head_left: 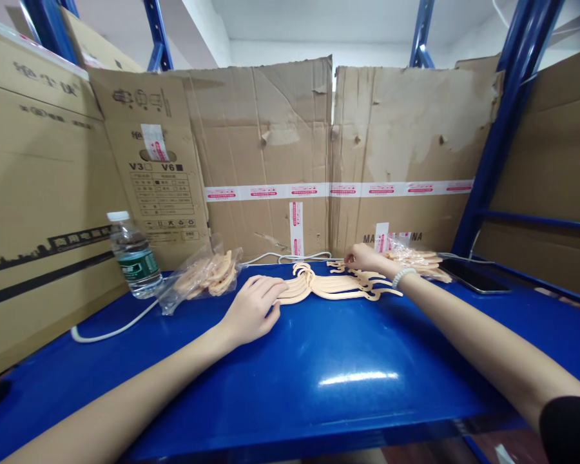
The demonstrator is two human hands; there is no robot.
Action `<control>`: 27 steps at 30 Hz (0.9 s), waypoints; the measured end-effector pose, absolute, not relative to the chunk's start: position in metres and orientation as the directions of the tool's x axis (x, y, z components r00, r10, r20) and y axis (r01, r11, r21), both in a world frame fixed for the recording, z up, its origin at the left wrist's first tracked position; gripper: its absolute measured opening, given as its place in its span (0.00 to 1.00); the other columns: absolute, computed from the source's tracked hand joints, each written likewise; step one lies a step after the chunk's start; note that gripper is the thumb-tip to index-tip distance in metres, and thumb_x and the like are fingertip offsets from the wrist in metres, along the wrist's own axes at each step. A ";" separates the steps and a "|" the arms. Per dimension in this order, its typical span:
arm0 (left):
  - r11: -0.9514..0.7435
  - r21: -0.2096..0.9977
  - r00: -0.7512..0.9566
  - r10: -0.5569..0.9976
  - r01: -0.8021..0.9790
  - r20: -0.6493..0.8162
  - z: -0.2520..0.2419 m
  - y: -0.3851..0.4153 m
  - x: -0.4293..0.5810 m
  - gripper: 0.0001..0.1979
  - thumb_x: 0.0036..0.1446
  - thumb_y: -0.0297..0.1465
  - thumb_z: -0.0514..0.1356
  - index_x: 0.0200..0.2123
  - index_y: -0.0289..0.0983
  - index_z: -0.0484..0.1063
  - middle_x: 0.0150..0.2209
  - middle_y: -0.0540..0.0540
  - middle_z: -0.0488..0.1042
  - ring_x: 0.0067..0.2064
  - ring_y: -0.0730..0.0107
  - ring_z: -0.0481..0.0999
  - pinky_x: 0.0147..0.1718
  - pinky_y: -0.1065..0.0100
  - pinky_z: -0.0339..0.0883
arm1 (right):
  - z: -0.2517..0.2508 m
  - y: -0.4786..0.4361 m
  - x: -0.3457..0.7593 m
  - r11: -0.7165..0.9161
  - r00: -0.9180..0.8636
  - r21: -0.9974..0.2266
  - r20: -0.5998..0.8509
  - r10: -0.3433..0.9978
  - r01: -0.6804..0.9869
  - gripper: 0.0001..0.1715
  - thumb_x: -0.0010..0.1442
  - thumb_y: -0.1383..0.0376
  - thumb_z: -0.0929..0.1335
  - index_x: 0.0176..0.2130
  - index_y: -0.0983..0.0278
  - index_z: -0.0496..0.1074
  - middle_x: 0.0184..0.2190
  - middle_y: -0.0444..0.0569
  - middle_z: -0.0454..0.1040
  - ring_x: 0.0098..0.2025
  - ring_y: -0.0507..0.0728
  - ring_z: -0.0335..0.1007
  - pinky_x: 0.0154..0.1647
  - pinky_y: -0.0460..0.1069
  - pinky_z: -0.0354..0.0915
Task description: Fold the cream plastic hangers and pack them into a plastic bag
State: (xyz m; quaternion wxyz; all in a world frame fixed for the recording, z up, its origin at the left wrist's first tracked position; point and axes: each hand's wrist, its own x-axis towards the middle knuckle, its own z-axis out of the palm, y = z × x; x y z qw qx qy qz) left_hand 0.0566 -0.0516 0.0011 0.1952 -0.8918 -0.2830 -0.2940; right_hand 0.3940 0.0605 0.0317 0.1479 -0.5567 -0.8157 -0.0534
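Observation:
A stack of small beige plastic hangers (333, 285) lies on the blue shelf top (348, 361). My left hand (254, 308) rests at the stack's left end, fingers curled against the hanger arms. My right hand (367, 260) reaches to the far right end of the stack and pinches a hanger there; a pale bead bracelet sits on that wrist. Behind the right hand lies a clear bag of more hangers (423, 261).
A clear plastic bag with hangers (205, 276) and a water bottle (134, 256) stand at the left. A white cable (111, 332) runs along the back. A dark phone (473, 276) lies at the right. Cardboard walls (265, 154) surround the shelf; blue rack posts (502, 129) stand at the right.

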 end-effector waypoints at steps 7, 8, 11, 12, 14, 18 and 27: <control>-0.825 0.291 0.547 0.546 0.485 0.635 0.007 -0.080 0.076 0.15 0.58 0.26 0.54 0.48 0.39 0.69 0.43 0.44 0.77 0.43 0.63 0.77 0.45 0.61 0.71 | 0.067 0.013 0.379 0.538 -0.267 -0.263 0.647 0.714 0.801 0.09 0.58 0.62 0.67 0.29 0.64 0.70 0.28 0.50 0.74 0.32 0.56 0.71 0.33 0.49 0.65; -0.818 0.363 0.549 0.571 0.447 0.610 0.007 -0.085 0.080 0.14 0.57 0.26 0.54 0.47 0.39 0.69 0.42 0.46 0.78 0.40 0.65 0.77 0.43 0.63 0.72 | 0.069 0.004 0.372 0.567 -0.251 -0.300 0.673 0.696 0.768 0.09 0.59 0.61 0.66 0.30 0.63 0.68 0.27 0.49 0.73 0.30 0.55 0.70 0.31 0.49 0.65; -0.766 0.536 0.590 0.629 0.356 0.506 0.006 -0.098 0.090 0.13 0.58 0.27 0.55 0.47 0.40 0.70 0.41 0.46 0.78 0.37 0.69 0.77 0.39 0.66 0.72 | 0.070 -0.025 0.350 0.640 -0.221 -0.410 0.704 0.675 0.650 0.10 0.60 0.58 0.63 0.32 0.62 0.64 0.26 0.46 0.73 0.27 0.53 0.70 0.28 0.47 0.67; -0.730 0.594 0.601 0.653 0.338 0.461 0.006 -0.102 0.092 0.13 0.58 0.28 0.55 0.47 0.40 0.70 0.42 0.46 0.78 0.37 0.69 0.77 0.38 0.67 0.72 | 0.069 -0.034 0.341 0.666 -0.225 -0.472 0.692 0.686 0.578 0.09 0.59 0.58 0.64 0.31 0.61 0.63 0.26 0.45 0.73 0.26 0.52 0.70 0.27 0.47 0.68; -0.641 0.699 0.605 0.704 0.317 0.371 0.005 -0.105 0.095 0.13 0.59 0.31 0.56 0.48 0.39 0.70 0.43 0.44 0.77 0.38 0.67 0.77 0.38 0.66 0.72 | 0.064 -0.050 0.326 0.649 -0.257 -0.702 0.596 0.761 0.294 0.09 0.55 0.61 0.67 0.29 0.60 0.61 0.22 0.43 0.72 0.23 0.52 0.70 0.26 0.47 0.69; -0.471 0.849 0.547 0.788 0.240 0.282 0.001 -0.099 0.095 0.18 0.58 0.38 0.58 0.50 0.38 0.67 0.46 0.40 0.75 0.37 0.67 0.77 0.38 0.63 0.72 | 0.043 -0.072 0.302 0.390 -0.442 -0.921 0.347 0.827 0.008 0.13 0.53 0.60 0.70 0.30 0.61 0.62 0.22 0.45 0.76 0.23 0.53 0.74 0.24 0.48 0.71; -0.345 0.938 0.375 0.875 0.041 0.306 0.000 -0.084 0.092 0.19 0.57 0.48 0.60 0.31 0.37 0.67 0.28 0.48 0.72 0.29 0.68 0.75 0.27 0.68 0.69 | 0.008 -0.077 0.279 0.315 -0.545 -0.948 0.239 0.804 0.049 0.23 0.56 0.48 0.71 0.31 0.65 0.68 0.25 0.47 0.75 0.23 0.50 0.71 0.22 0.44 0.66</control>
